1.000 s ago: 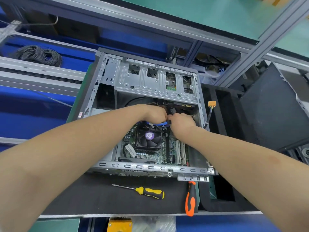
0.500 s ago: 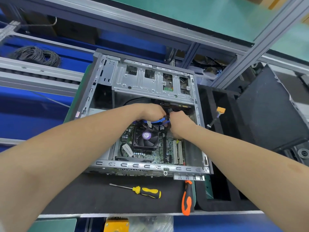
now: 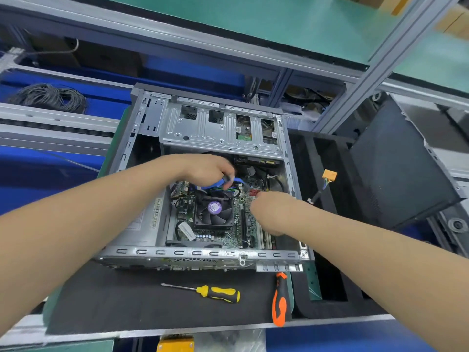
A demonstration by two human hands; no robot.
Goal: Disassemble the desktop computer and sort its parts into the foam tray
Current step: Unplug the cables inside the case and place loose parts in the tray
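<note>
Left hand (image 3: 205, 168) grips a blue flat cable (image 3: 213, 185) inside the open desktop case (image 3: 142, 251), just above the CPU fan (image 3: 214, 215). Right hand (image 3: 272, 213) hangs over the motherboard (image 3: 237, 237), its fingers hidden, so its grip cannot be told. Black foam tray (image 3: 308, 158) lies just right of the case.

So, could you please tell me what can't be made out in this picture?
Head view only:
- Right hand: its back hides the fingers; grip unknown.
- Blue cable: blurred, one end under the left hand, the other lost among board parts.
- Orange tool: tip hidden under the case edge.
- Fan sticker: print too small.
</note>
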